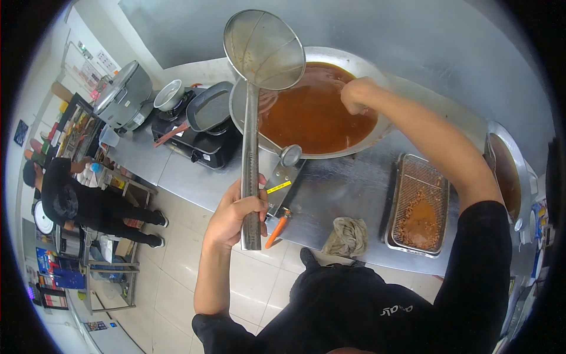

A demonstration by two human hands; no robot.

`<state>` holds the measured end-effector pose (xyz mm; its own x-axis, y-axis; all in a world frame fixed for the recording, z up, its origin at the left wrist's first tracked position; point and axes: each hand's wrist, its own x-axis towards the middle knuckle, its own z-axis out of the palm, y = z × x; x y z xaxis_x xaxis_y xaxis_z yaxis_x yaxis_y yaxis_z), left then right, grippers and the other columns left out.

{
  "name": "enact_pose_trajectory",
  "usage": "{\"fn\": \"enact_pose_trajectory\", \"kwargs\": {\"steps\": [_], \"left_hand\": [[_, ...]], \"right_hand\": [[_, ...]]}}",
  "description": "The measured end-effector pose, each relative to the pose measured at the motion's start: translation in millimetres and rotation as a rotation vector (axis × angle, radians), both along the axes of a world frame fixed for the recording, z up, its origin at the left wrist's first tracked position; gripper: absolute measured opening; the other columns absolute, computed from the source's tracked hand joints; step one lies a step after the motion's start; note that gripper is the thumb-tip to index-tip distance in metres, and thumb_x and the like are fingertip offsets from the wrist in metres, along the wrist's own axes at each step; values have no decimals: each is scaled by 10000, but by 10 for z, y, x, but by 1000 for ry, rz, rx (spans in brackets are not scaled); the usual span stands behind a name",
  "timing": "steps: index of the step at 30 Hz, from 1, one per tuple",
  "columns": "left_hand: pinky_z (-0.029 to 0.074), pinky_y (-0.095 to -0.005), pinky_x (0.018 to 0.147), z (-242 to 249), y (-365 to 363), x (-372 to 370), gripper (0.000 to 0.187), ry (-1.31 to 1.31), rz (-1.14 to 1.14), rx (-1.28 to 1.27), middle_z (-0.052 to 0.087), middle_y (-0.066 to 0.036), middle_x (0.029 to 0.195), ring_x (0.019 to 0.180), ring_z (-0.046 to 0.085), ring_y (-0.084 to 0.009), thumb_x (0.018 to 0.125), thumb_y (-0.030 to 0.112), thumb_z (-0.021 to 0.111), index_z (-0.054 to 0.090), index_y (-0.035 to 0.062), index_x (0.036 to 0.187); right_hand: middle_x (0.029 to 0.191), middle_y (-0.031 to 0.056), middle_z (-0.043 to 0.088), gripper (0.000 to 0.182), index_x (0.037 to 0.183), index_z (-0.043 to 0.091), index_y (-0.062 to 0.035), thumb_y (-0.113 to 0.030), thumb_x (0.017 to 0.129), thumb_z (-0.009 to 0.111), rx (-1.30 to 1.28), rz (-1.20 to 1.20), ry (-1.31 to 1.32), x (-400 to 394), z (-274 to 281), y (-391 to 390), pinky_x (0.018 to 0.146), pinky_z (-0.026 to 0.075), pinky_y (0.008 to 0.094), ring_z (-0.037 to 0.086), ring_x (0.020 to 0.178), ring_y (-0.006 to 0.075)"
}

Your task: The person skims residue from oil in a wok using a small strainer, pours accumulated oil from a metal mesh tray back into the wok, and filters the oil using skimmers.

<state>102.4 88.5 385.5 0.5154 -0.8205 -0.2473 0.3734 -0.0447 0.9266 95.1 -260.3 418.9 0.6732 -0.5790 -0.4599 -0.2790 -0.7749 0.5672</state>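
My left hand is wrapped round the long metal handle of a mesh skimmer, held upright with its round mesh head up and overlapping the wok's left rim. A wide metal wok holds reddish-brown liquid. Over the liquid's right side is my right hand, its fingers curled closed and pointing down. What they hold, if anything, is hidden. By the wok's front edge sits a round dial thermometer, its thin stem running toward the rim.
Right of the wok, a wire rack on a tray carries brown crumbs. A crumpled cloth and orange-handled tool lie near the counter's front. Leftward stand a square pan on a burner and a large cooker. Another person stands far left.
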Motion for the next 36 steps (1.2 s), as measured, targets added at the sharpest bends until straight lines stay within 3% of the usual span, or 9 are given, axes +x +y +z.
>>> {"fn": "enact_pose_trajectory", "kwargs": {"steps": [5,8,11,13,20,23,29,36], "left_hand": [[505,-312,386,8,24,92,453,-11,6,19,516,-76,681,489,508,-150,708,42,570,437,-4,1139],[479,-292,377,21,6,66,484,-35,34,17,496,-63,637,453,475,-140,670,71,574,447,1,1131],[490,-301,381,8,10,106,476,-31,22,2,502,-71,644,455,484,-146,682,56,567,438,0,1137],[512,-315,388,-15,23,145,447,-27,1,-1,517,-85,670,481,520,-152,724,24,559,422,4,1149],[507,-312,379,-35,36,100,447,21,-1,-66,506,-78,646,417,517,-166,717,23,550,423,10,1145],[507,-313,377,-21,33,60,450,28,6,-82,499,-80,629,402,519,-177,711,21,549,423,8,1143],[513,-321,377,-55,49,-30,453,49,25,-115,491,-86,610,381,513,-195,702,22,556,424,3,1134],[516,-321,372,-89,49,-169,459,59,55,-118,485,-80,599,370,507,-197,688,34,567,429,-4,1125]], "right_hand": [[867,181,700,201,816,728,17,-77,691,601,278,-75,-20,190,23,290,653,518,431,683,814,296],[895,158,703,276,949,731,-34,-103,734,571,236,187,-78,266,-84,397,701,507,459,664,792,293],[809,246,670,206,775,688,78,-78,675,598,376,208,-334,268,-120,455,687,508,440,664,767,350],[779,243,664,202,768,679,79,-91,678,617,442,186,-416,253,-144,443,675,501,439,657,738,351],[667,179,635,200,781,658,53,-135,715,675,683,86,-584,-95,-29,419,588,451,426,614,629,302],[668,156,637,182,803,662,42,-129,740,667,680,90,-536,-213,-2,386,594,446,430,614,641,278],[746,189,664,202,842,675,32,-153,762,692,659,115,-612,-551,-81,146,670,483,426,647,737,319],[849,224,678,229,930,703,-11,-166,762,704,362,87,-636,-1163,77,24,742,509,459,662,834,369]]}}
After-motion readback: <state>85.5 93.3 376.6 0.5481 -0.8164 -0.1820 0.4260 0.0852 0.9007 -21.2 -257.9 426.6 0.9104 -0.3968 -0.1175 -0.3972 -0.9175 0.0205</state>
